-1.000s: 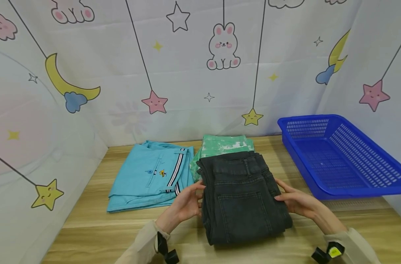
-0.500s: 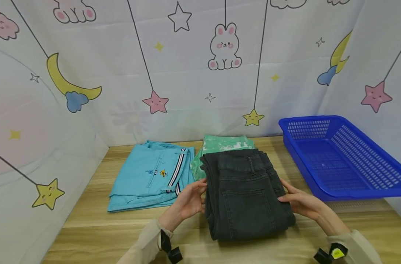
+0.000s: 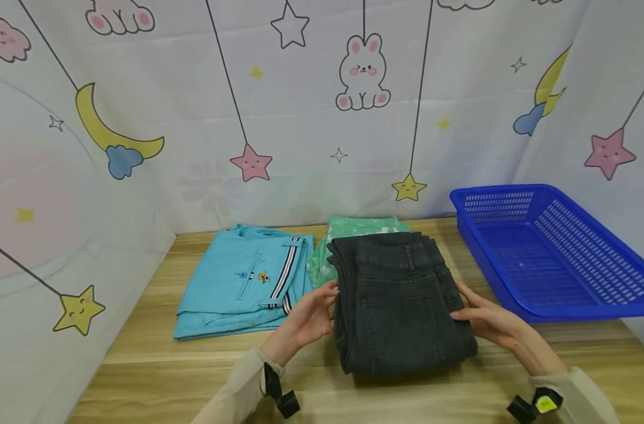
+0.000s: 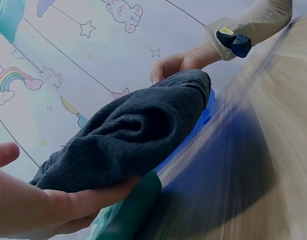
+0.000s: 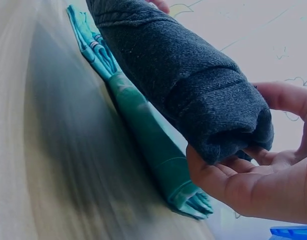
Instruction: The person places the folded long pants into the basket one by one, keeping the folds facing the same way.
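A folded pair of black jeans (image 3: 401,312), back pocket facing up, is held clear of the table between both hands. My left hand (image 3: 310,317) grips its left side, with fingers beneath the fold in the left wrist view. On the other side my right hand (image 3: 490,321) holds the edge, thumb on top and fingers under it, as the right wrist view shows. Behind and partly covered by the jeans lies a folded green and white garment (image 3: 364,227). Folded light blue trousers (image 3: 237,282) with a striped waistband lie to the left.
A blue plastic basket (image 3: 491,268) with perforated sides stands at the right of the wooden table (image 3: 141,377). A white cloth backdrop (image 3: 300,118) printed with stars, moons and rabbits hangs behind the table and along its sides.
Both hands have carried the black jeans slightly away from me and to the right, further over the green garment. The blue trousers and basket stay put.
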The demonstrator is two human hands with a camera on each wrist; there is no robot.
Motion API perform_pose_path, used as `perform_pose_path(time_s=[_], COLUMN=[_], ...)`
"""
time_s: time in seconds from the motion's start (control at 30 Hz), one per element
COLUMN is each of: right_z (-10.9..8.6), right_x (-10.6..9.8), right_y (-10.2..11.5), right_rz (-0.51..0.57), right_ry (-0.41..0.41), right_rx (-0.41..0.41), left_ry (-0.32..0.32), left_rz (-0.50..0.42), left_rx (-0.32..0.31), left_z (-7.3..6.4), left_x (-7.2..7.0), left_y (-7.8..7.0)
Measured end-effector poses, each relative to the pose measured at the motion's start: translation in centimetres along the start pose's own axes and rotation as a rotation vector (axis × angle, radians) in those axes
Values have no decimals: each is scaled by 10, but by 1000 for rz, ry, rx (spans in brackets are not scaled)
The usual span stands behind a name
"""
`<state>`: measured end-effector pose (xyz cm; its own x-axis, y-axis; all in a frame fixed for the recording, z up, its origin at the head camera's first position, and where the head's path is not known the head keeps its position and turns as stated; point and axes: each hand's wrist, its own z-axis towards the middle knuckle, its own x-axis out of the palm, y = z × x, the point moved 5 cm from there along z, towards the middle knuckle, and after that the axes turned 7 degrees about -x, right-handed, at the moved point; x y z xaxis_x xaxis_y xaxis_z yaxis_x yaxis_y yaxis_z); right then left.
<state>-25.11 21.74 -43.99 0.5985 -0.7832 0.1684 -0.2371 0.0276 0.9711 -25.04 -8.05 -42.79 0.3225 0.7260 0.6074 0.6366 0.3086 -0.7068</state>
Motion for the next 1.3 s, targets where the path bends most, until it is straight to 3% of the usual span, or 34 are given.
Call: perform_pose_path(time_s=[0.37,0.53,0.7,0.87,1.0,1.2,1.3], right_z=[-5,-12,-17,-21,-24,-28,-31], right_x=[-4,-8,-12,-16,-19,-22,-27], right_y=[20,29,36,42,47,55,55], right_rz=[-44,-124,-132,-110,-140,11,36], right_ry=[-35,-74,-110,-139,-102,50,43], right_rx=[-73,-59,-52,-52,-89,-251,-267], left_ry=[59,79,85,157,213,245,246], left_rz=[31,26,14,-7,3,39,46], left_rx=[1,8,28,64,76,54,43], left_z=[8,10,12,15,17,24,28], left_x=[13,18,23,30,38,48,52], left_y=[-10,-13,-15,-19,-20,-20,-20])
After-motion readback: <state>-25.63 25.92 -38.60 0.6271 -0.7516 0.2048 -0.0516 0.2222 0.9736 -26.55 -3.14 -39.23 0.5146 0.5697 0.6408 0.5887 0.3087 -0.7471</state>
